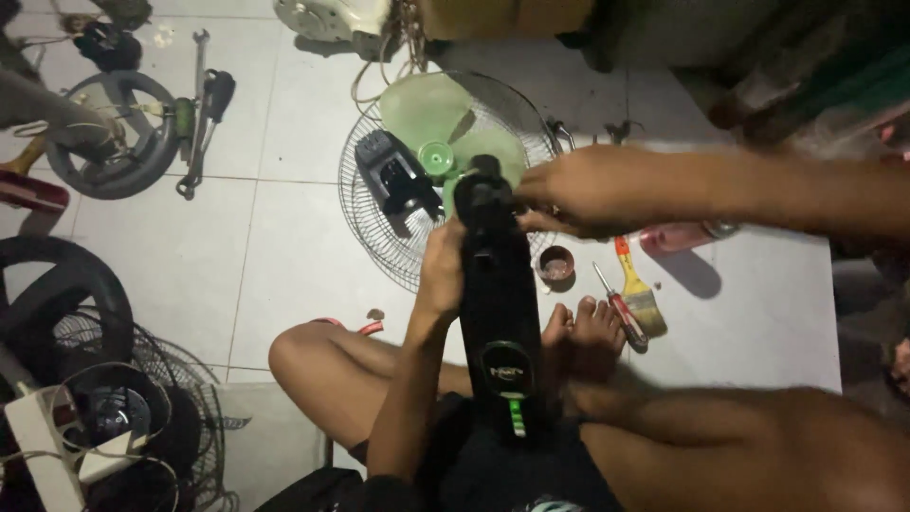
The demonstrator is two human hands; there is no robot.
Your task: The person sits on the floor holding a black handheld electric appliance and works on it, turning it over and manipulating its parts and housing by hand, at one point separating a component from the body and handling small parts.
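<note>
Gripping the black fan column (500,303), which runs lengthwise away from us, our left hand (442,268) wraps its side while our right hand (573,190) pinches its far top end

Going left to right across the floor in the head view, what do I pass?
Power strip → wrench → black motor housing → left hand → black fan stand → small cup → screwdriver → paintbrush → pink can.
</note>
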